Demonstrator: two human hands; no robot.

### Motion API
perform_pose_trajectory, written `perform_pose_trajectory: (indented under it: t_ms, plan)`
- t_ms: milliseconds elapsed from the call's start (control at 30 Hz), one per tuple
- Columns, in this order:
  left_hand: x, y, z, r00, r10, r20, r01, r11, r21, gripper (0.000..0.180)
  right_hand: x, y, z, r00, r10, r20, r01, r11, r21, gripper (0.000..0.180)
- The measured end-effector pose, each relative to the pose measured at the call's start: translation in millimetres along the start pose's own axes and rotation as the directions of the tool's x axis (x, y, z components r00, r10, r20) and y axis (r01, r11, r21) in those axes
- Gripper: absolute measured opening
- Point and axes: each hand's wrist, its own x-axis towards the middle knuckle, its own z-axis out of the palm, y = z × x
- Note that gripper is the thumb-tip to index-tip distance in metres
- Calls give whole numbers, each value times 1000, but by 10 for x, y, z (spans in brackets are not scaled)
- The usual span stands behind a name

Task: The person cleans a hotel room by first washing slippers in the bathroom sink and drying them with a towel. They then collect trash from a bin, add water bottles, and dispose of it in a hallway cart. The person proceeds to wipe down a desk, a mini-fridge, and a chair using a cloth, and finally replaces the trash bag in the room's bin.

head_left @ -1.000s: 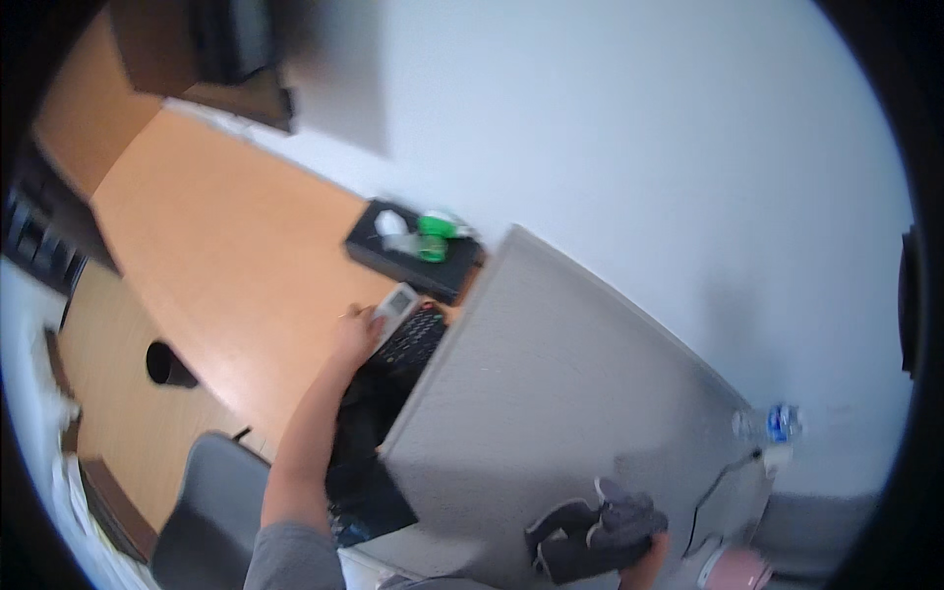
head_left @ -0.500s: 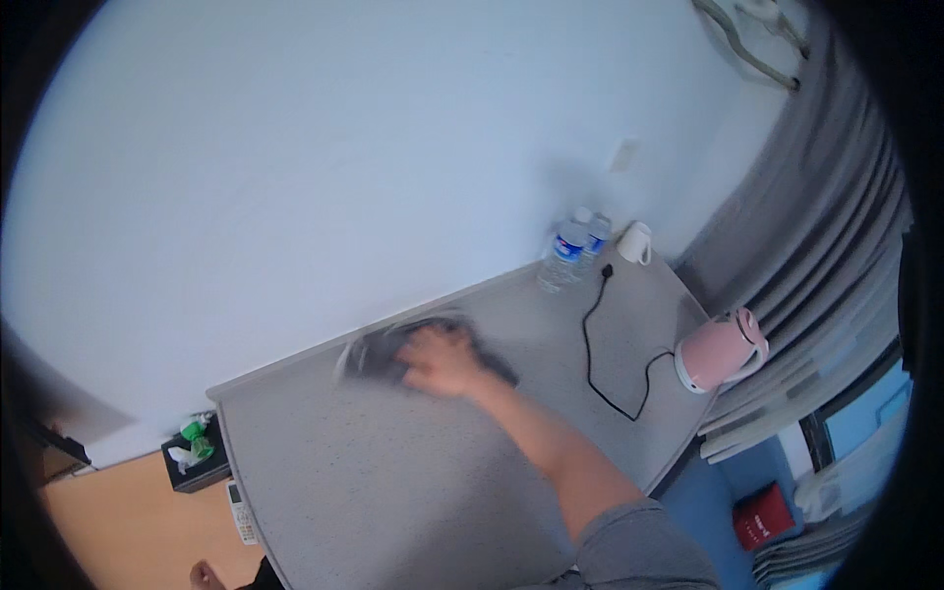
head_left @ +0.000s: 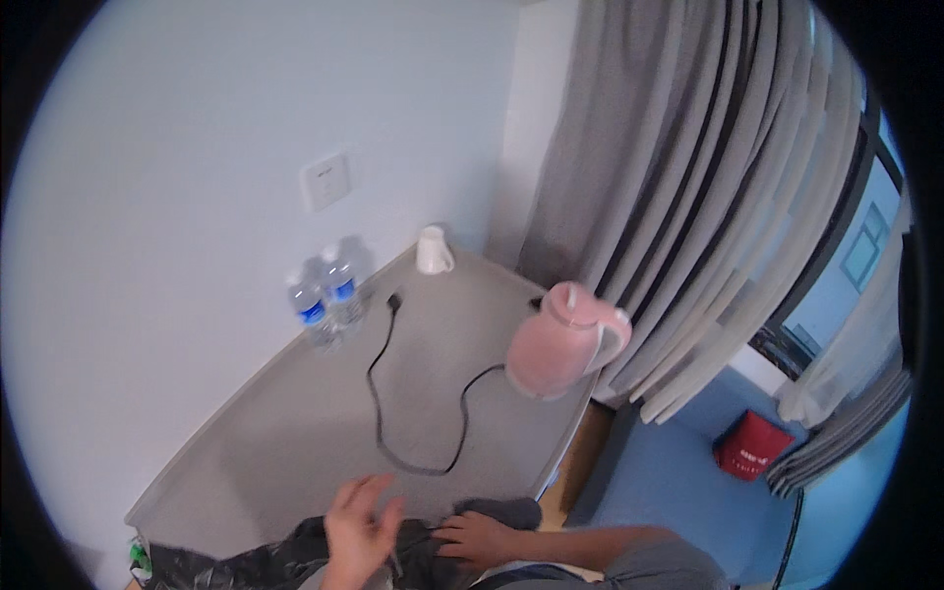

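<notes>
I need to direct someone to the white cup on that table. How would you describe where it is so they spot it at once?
Start at the grey table set against the pale wall, and follow it to its far corner beside the grey curtains. The white cup stands there, just below the wall socket. Unlike the two clear water bottles to its left and the large pink kettle nearer the curtains, it is small, opaque white and has a handle.
</notes>
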Motion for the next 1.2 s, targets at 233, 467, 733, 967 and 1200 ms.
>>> perform_pose_trajectory:
  t_ms: [233, 467, 733, 967, 1200]
  plan:
    - [1031, 978, 2313, 830, 168, 532, 241, 752, -613, 40, -2304, 1242, -402, 59, 994, 92, -16, -91, 996, 29]
    - [1361, 1272, 3355, 711, -84, 698, 596, 598, -536, 45, -2510, 1896, -1785, -239, 963, -123, 467, 225, 855, 32]
    - [1145, 994, 2140, 837, -301, 457, 363, 930, -52, 45, -2003, 2547, -2289, 257, 866, -430, 87, 423, 902, 40]
    - [594, 1050, 1827, 953, -215, 215, 248, 958, -143, 33, -1165, 1628, -2907, 834, -27, -551, 61, 997, 44, 50]
    - [370, 1027, 1935, 953, -288, 92, 294, 812, -504, 73, -1059, 987, -2655, 697, -175, -695, 182, 981, -64, 34]
